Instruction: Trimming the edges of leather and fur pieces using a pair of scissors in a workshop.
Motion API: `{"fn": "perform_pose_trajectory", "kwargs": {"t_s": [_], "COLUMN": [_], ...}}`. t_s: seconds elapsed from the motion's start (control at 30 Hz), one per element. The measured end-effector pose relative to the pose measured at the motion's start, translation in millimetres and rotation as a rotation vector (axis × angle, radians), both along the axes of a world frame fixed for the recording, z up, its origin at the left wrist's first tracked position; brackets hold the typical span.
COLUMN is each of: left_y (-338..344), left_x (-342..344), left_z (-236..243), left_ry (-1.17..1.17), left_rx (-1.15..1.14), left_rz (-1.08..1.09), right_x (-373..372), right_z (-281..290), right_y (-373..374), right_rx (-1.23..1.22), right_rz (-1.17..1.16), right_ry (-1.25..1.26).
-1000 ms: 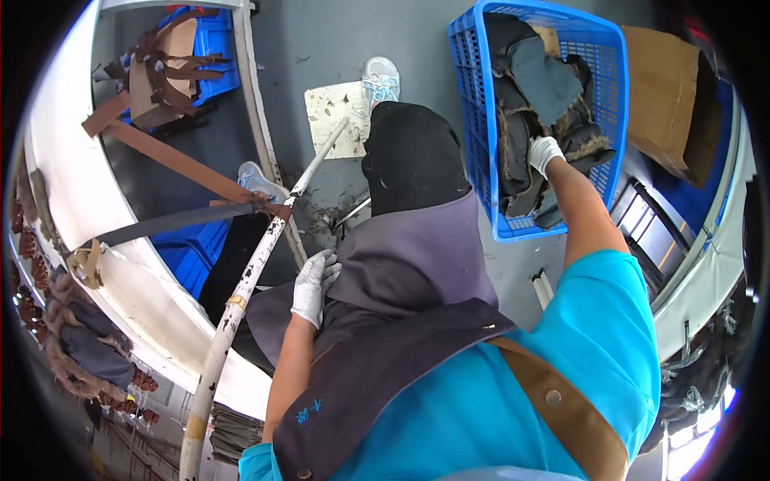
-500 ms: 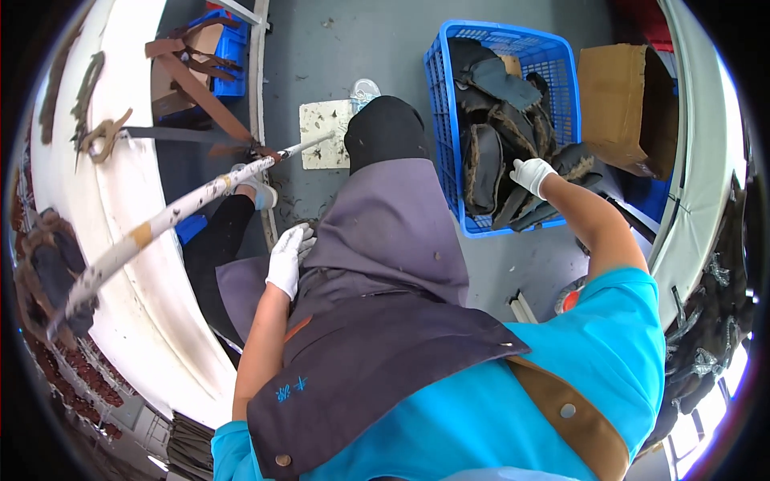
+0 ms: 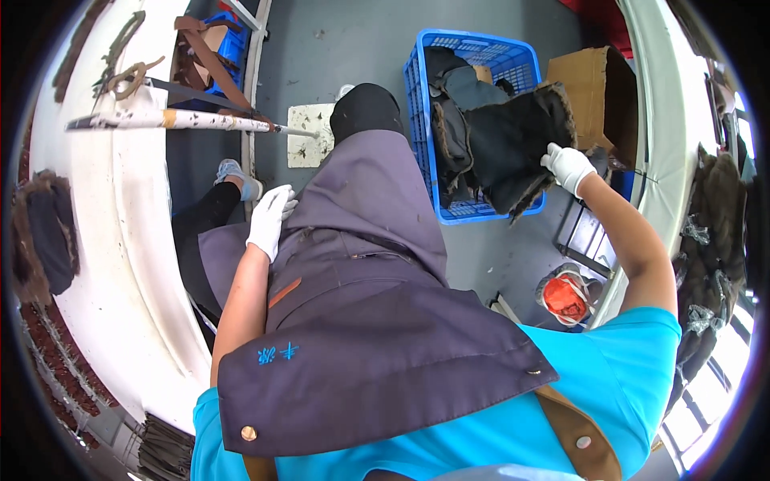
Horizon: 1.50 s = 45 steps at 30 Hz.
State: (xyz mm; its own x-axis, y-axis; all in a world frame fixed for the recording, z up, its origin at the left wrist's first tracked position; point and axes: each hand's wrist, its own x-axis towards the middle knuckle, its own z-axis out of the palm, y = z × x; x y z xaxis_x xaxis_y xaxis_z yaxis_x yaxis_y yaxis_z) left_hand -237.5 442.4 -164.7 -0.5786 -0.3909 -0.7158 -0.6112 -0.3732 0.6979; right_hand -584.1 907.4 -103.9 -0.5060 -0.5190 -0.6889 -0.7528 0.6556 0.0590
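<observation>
My right hand (image 3: pixel 569 170), in a white glove, pinches the edge of a dark fur-trimmed piece (image 3: pixel 513 140). The piece hangs spread out over a blue plastic basket (image 3: pixel 480 37), its brown fur showing along the edges. More dark pieces (image 3: pixel 455 132) of the same sort lie in the basket, partly hidden under it. My left hand (image 3: pixel 271 221), also gloved, rests on the purple-grey apron (image 3: pixel 377 208) over my lap. Its fingers are stretched out and hold nothing.
A white pole (image 3: pixel 188 120) juts over the white table (image 3: pixel 120 232) on my left. Beyond my knee is a stained white plate (image 3: pixel 303 146) on the floor. An open cardboard box (image 3: pixel 584 80) stands right of the basket; nearer is a bag with orange contents (image 3: pixel 565 298).
My right hand has taken hold of a fur-trimmed piece in the basket and drawn it up and to the right. My left hand stays on the apron. The view has shifted.
</observation>
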Motion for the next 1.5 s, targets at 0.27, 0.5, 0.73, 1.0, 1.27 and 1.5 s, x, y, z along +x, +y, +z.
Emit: {"fn": "perform_pose_trajectory", "kwargs": {"t_s": [0.27,0.5,0.73,1.0,1.27,1.5], "left_y": [-4,-14,-9,-23,-39,-40], "left_x": [15,40,55,60,64,67], "left_z": [-7,-8,-29,-21,-39,-34], "left_ry": [0.135,0.263,0.270,0.328,0.375,0.417], "left_rx": [-0.005,-0.154,-0.074,-0.057,-0.040,0.010], "left_rz": [0.013,-0.051,0.101,0.098,0.200,0.322], "right_x": [2,-29,-53,-39,29,141], "right_z": [105,210,322,460,412,235], "right_y": [-40,-106,-203,-457,-690,-759], "right_rx": [-0.159,-0.295,-0.451,-0.724,-1.323,-0.882], "right_rz": [-0.200,-0.122,0.099,0.549,0.600,0.699], "right_ry": [0.187,0.310,0.528,0.847,0.886,0.328]}}
